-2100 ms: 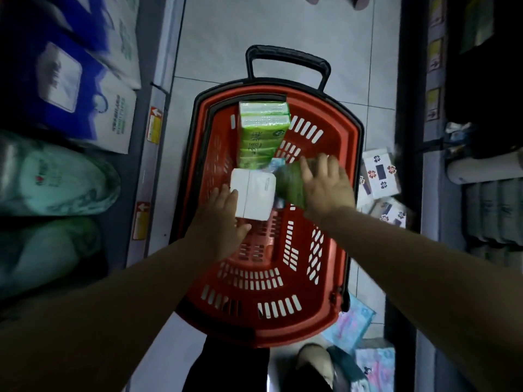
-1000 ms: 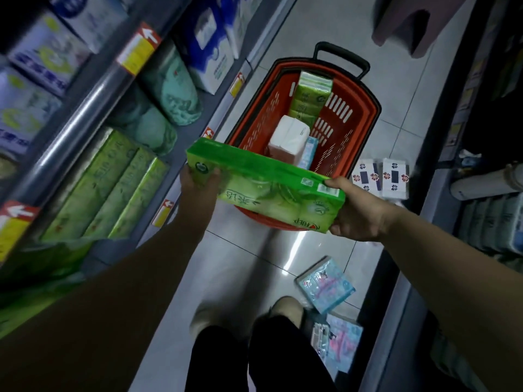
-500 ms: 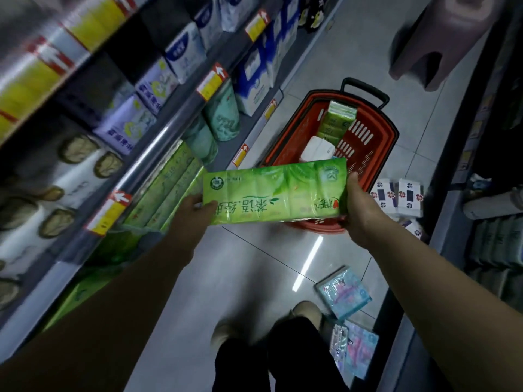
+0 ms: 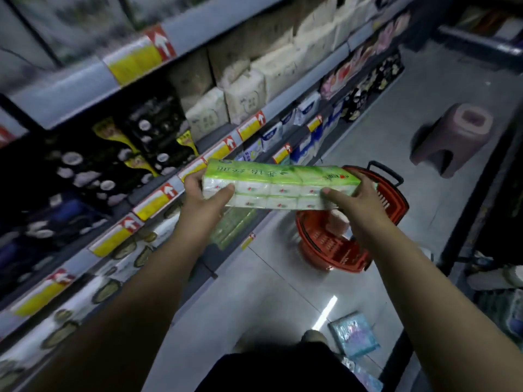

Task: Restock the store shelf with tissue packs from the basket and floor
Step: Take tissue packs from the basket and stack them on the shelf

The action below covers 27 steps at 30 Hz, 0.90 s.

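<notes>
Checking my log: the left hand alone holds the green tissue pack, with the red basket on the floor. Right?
Not alone: the head view shows the left hand and the right hand each gripping one end of the green tissue pack. The rest is right.

Both arms (image 4: 147, 292) are bare as far as they show, from the left hand (image 4: 202, 202) and right hand (image 4: 360, 199) back. The legs wear black clothing (image 4: 277, 373), and a pale shoe toe (image 4: 314, 336) shows just beyond it.

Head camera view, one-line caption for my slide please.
Left hand and right hand grip a green tissue pack by its ends beside shelves, red basket on the floor.
</notes>
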Each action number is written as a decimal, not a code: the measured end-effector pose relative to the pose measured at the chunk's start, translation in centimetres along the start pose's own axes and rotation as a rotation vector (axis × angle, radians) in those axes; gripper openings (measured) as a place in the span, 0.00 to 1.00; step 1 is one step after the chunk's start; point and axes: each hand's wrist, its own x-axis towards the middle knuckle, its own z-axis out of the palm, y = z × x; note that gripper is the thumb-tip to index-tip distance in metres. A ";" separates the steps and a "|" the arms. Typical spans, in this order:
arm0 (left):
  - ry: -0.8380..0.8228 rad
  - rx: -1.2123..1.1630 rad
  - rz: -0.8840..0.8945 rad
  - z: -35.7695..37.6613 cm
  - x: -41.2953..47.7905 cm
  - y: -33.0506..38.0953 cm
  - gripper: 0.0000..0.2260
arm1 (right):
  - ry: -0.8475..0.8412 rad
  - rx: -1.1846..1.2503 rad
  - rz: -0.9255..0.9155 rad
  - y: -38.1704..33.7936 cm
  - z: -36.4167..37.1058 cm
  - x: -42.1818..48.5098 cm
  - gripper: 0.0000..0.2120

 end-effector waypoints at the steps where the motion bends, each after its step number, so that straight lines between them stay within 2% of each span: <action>1: 0.023 0.008 0.029 -0.4 -0.8 1.4 0.20 | 0.010 -0.006 -0.040 -1.4 0.2 -0.6 0.35; 5: 0.129 -0.012 0.139 -1.9 -3.5 6.8 0.23 | 0.038 -0.015 -0.208 -7.6 1.2 -2.2 0.31; 9: 0.231 0.029 0.235 -3.8 -6.0 11.4 0.37 | -0.014 -0.029 -0.334 -13.6 1.9 -3.7 0.29; 13: 0.394 0.067 0.321 -5.8 -8.8 16.1 0.31 | -0.108 -0.024 -0.434 -19.1 2.9 -5.6 0.44; 16: 0.544 0.101 0.377 -7.3 -11.4 19.1 0.33 | -0.173 -0.009 -0.493 -22.4 3.7 -6.9 0.44; 21: 0.713 0.086 0.508 -9.4 -15.8 23.1 0.27 | -0.303 0.066 -0.575 -27.1 5.4 -9.2 0.45; 27: 0.915 0.062 0.595 -11.9 -19.5 26.6 0.29 | -0.422 0.111 -0.716 -31.8 7.9 -11.8 0.44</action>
